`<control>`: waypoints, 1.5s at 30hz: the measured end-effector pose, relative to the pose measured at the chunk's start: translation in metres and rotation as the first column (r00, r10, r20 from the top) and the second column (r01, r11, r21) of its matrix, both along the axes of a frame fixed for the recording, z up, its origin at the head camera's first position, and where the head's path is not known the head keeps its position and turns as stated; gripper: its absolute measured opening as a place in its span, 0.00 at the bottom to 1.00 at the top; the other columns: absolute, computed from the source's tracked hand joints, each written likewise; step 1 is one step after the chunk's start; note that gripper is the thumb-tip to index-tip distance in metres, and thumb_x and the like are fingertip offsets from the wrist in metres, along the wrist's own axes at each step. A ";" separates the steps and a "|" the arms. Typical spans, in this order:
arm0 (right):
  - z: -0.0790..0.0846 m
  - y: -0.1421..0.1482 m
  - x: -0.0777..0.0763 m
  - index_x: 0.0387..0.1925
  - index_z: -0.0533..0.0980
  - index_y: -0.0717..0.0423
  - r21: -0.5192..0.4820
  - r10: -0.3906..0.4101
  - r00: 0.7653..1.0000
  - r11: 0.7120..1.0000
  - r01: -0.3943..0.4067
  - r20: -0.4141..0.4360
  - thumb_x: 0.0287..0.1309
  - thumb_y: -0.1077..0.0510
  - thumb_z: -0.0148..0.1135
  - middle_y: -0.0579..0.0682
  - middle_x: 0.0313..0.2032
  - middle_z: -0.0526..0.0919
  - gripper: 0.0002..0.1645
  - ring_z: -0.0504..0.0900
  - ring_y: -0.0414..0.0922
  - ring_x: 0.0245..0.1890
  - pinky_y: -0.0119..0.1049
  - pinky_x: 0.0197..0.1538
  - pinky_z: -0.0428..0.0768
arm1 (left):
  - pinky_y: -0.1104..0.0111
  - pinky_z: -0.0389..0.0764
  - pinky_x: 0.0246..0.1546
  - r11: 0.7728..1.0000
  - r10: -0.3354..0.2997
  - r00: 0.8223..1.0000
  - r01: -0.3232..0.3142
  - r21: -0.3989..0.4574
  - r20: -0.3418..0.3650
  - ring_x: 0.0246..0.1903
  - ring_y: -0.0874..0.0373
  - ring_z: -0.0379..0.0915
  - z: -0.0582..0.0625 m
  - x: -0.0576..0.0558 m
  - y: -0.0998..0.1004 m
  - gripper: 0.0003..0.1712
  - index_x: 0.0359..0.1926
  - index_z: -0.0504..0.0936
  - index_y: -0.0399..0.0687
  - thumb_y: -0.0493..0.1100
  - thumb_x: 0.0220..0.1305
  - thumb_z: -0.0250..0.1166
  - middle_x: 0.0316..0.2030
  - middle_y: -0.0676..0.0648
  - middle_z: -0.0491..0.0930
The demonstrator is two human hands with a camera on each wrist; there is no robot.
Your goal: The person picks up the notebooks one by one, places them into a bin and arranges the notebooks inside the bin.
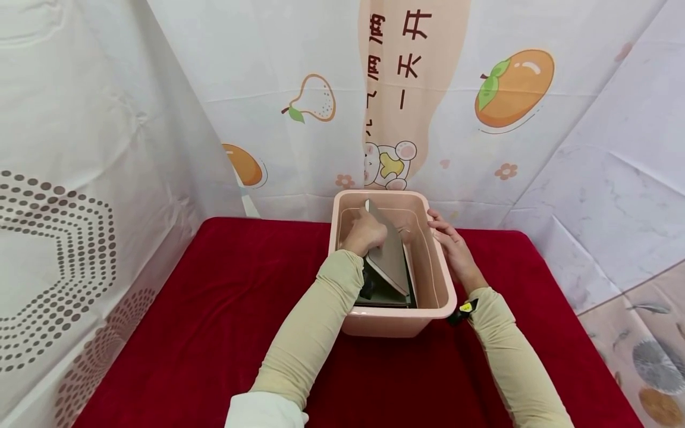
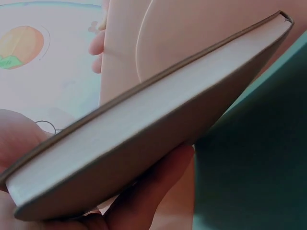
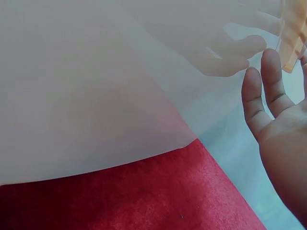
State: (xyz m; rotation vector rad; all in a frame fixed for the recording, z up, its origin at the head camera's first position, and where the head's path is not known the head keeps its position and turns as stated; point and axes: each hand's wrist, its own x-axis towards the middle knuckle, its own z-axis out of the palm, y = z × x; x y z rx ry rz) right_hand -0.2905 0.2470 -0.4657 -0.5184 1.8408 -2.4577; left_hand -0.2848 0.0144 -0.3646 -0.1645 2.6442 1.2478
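A grey-brown hardcover notebook (image 1: pixel 389 255) stands tilted inside the pink plastic basin (image 1: pixel 451 297). My left hand (image 1: pixel 366 232) grips it near its far end, thumb on one side and fingers on the other. The left wrist view shows the white page edges of the notebook (image 2: pixel 158 115) and the fingers of my left hand (image 2: pixel 148 191) beneath. Below it in the basin lies a dark green flat item (image 2: pixel 254 158), partly hidden. My right hand (image 1: pixel 452 246) rests against the basin's right rim; in the right wrist view, its fingers (image 3: pixel 253 91) are lightly bent at the outer wall.
The basin stands on a red cloth-covered table (image 1: pixel 257 285), close to its back edge. A printed curtain (image 1: pixel 321 160) hangs right behind. A black object (image 1: pixel 368 282) sits inside the basin by the left forearm, too covered to identify.
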 end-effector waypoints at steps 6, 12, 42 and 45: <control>-0.001 -0.001 -0.001 0.53 0.79 0.43 0.011 -0.026 1.000 1.000 0.026 -0.011 0.78 0.57 0.48 0.41 0.77 0.59 0.14 0.42 0.47 0.83 0.22 0.64 0.74 | 0.55 0.77 0.45 1.000 -0.005 1.000 0.005 -0.029 0.017 0.50 0.38 0.70 -0.002 0.001 0.001 0.57 0.80 0.43 0.50 0.33 0.53 0.62 0.59 0.31 0.67; -0.003 0.000 -0.001 0.55 0.78 0.44 0.013 -0.021 1.000 1.000 0.022 -0.015 0.78 0.57 0.48 0.41 0.77 0.58 0.14 0.42 0.46 0.83 0.22 0.65 0.73 | 0.55 0.78 0.43 1.000 -0.025 0.999 0.025 0.010 0.039 0.53 0.34 0.67 -0.002 0.003 0.003 0.60 0.82 0.35 0.55 0.32 0.55 0.61 0.65 0.27 0.61; -0.004 0.001 -0.001 0.55 0.79 0.44 -0.018 -0.002 1.000 1.000 0.002 -0.011 0.78 0.57 0.49 0.40 0.77 0.58 0.14 0.39 0.48 0.83 0.23 0.64 0.75 | 0.61 0.74 0.35 0.993 -0.116 0.973 0.119 0.000 0.198 0.64 0.33 0.61 -0.001 0.002 0.002 0.61 0.79 0.17 0.52 0.36 0.65 0.55 0.73 0.19 0.41; -0.003 0.000 -0.001 0.55 0.80 0.44 -0.027 0.005 1.000 1.000 -0.005 -0.010 0.78 0.57 0.50 0.40 0.77 0.58 0.14 0.39 0.49 0.83 0.24 0.64 0.75 | 0.61 0.75 0.35 0.991 -0.124 0.970 0.132 -0.025 0.209 0.63 0.35 0.63 -0.002 0.001 0.002 0.60 0.78 0.15 0.51 0.38 0.66 0.54 0.74 0.19 0.40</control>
